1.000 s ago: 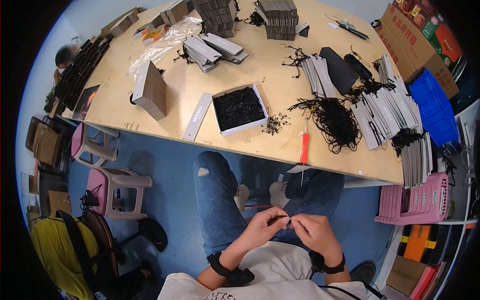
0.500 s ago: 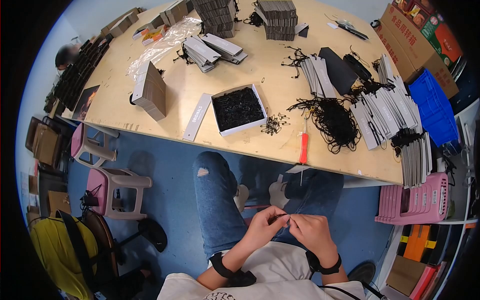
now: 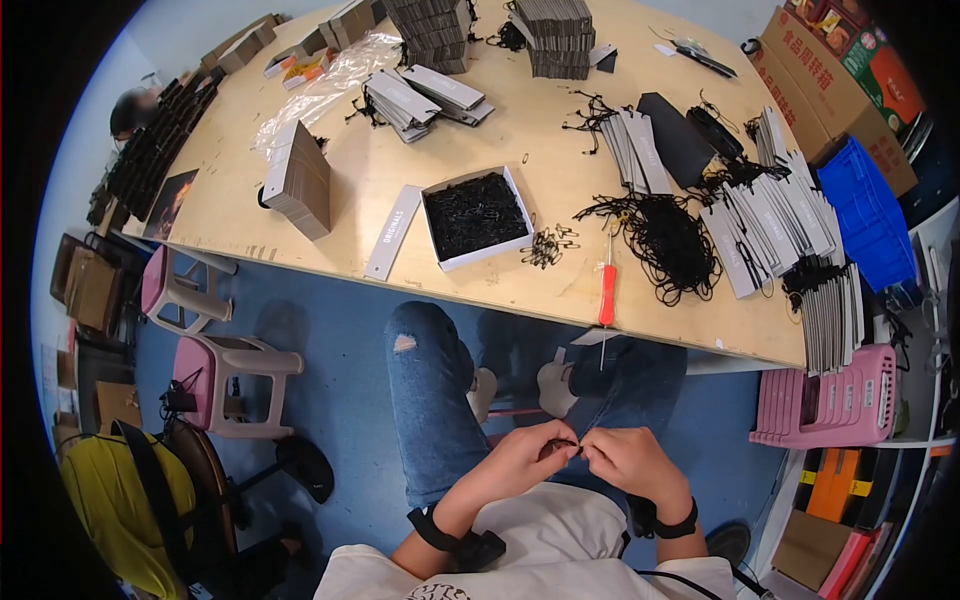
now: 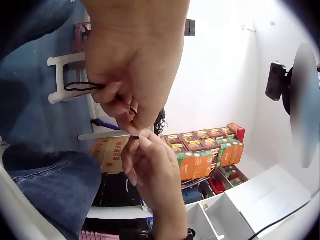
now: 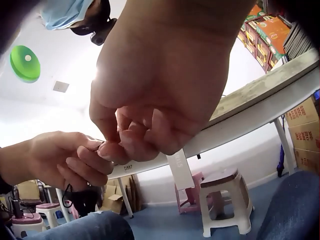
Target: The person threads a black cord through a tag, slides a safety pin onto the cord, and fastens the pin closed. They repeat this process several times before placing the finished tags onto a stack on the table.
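Over the lap, my left hand (image 3: 522,458) holds a thin black cord (image 4: 80,86) between curled fingers. A loop of the cord sticks out past the little-finger side in the left wrist view. My right hand (image 3: 632,464) meets the left one fingertip to fingertip, pinching a small dark end of the cord. In the right wrist view the right fingers (image 5: 132,145) are curled and mostly hide that end. On the table ahead stand a white box (image 3: 480,218) of black safety pins and a loose pile of pins (image 3: 551,247).
A red-handled tool (image 3: 608,295) juts over the table's front edge. Right of it lie a tangle of black cords (image 3: 668,250) and grey tags (image 3: 770,225) with cords. A single tag (image 3: 395,232) and a tag stack (image 3: 300,185) stand left of the box. Pink-topped stools (image 3: 200,380) are at left.
Both hands stay together over the lap and have shifted slightly; the wrists have turned a little and the fingertips sit slightly lower. The things on the table have not moved.
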`<control>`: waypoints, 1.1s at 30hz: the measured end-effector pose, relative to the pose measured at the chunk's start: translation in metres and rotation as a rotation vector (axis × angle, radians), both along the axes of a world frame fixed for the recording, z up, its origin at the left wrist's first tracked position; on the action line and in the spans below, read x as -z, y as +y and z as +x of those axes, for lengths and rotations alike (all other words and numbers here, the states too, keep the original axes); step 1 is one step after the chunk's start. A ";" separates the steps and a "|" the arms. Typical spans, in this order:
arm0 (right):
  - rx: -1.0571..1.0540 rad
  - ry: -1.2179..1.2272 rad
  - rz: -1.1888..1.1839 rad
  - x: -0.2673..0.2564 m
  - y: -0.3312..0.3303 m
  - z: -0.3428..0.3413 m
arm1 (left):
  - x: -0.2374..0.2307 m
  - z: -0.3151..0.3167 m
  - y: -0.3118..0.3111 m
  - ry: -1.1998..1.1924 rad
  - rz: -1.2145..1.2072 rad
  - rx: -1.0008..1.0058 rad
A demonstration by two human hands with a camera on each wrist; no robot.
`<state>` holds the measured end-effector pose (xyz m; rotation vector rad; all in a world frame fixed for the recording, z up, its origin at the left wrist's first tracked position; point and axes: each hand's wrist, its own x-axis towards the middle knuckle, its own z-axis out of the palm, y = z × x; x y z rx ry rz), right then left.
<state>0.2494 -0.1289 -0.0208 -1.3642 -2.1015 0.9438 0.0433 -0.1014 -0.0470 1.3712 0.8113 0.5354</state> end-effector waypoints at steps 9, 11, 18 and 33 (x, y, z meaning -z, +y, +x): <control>0.127 0.098 -0.092 -0.008 -0.002 -0.004 | 0.001 -0.001 0.000 -0.030 -0.094 -0.026; 0.167 0.057 -0.036 -0.009 -0.003 -0.006 | 0.001 -0.001 0.000 -0.011 -0.100 -0.038; 0.157 0.022 0.086 -0.005 -0.005 -0.011 | 0.003 0.003 -0.001 -0.032 -0.071 -0.051; 0.082 0.096 0.029 -0.006 -0.001 0.000 | -0.003 0.003 -0.001 -0.048 -0.043 0.022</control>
